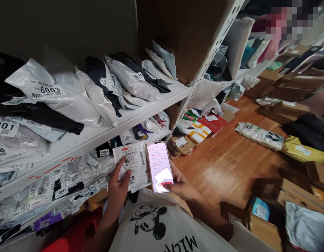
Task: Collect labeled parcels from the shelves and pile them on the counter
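Note:
My left hand [119, 187] grips a small clear-plastic parcel [135, 162] with a white barcode label, held upright in front of the lower shelf. My right hand [181, 185] holds a smartphone [160, 167] with its lit screen facing me, right beside the parcel and touching its edge. The thumb rests on the phone's lower right corner. Both hands are at the bottom centre of the view, above my white printed shirt.
White metal shelves [104, 131] on the left carry several grey, white and black mail bags with numbered labels. Cardboard boxes [282, 194] and loose parcels [259, 134] lie on the wooden floor to the right. Another person stands at the top right.

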{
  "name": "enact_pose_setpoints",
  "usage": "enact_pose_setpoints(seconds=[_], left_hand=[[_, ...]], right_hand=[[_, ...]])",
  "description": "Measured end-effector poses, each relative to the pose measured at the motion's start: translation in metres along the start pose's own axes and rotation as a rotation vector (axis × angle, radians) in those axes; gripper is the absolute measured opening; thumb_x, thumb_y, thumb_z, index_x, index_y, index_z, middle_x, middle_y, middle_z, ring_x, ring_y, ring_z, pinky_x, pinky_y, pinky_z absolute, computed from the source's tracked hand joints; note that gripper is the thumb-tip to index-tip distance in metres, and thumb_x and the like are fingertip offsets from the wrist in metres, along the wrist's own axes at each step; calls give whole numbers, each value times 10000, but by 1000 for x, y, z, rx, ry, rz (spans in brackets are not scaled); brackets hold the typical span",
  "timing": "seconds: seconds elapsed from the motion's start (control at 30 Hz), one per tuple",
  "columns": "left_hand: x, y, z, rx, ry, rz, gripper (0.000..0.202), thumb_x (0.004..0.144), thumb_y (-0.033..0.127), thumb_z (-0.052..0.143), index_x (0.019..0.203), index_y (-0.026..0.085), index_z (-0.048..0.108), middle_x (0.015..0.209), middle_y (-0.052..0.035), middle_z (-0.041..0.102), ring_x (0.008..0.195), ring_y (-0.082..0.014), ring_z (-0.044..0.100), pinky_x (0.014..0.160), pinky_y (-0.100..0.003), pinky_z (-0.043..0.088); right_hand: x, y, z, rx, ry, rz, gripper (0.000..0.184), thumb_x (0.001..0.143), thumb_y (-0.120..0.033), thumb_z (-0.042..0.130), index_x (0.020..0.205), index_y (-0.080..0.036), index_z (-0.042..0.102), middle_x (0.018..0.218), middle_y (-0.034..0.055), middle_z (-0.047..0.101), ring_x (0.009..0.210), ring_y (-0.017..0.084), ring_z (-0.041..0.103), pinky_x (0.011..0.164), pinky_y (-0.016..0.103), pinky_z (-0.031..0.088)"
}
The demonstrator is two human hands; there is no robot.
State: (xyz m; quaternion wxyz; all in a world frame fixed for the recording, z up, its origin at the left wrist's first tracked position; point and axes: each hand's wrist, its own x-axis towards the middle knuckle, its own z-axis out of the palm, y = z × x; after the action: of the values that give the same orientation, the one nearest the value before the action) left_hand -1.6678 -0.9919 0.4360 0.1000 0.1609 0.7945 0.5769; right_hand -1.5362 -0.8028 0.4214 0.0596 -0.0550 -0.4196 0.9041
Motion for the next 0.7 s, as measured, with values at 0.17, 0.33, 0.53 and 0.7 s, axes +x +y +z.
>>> enact_pose_setpoints(seconds=[0.17,0.33,0.53,0.7], left_hand=[[2,-2,0,-19,-3,3,490,847,447,652,1309,299,581,1425,-44,546,1331,-264,484,1066,-401,470],[3,-12,0,7,6,45,424,864,422,639,1270,305,611,1406,-21,564,1345,-246,465,1140,-411,386],[2,-15,-2,34,-8,8,391,855,459,628,1209,296,656,1346,-26,613,1298,-251,515,1036,-375,491],[6,-11,5,52,-38,27,382,840,492,603,1096,233,720,1216,-69,685,1170,-271,606,981,-392,515]], right_hand=[[0,-1,2,-15,12,-25,985,680,-215,828,1485,-343,274,1317,91,618,1153,293,624,951,483,489],[0,0,2,-49,5,-55,932,677,-237,837,1451,-347,329,1327,79,610,1158,283,622,976,484,480],[-2,4,-2,-79,-21,-50,898,696,-239,825,1443,-312,332,1285,90,642,1156,270,625,995,476,470],[-3,3,1,-59,-48,-25,914,706,-276,820,1454,-306,296,1306,101,626,1176,287,614,991,495,473]])
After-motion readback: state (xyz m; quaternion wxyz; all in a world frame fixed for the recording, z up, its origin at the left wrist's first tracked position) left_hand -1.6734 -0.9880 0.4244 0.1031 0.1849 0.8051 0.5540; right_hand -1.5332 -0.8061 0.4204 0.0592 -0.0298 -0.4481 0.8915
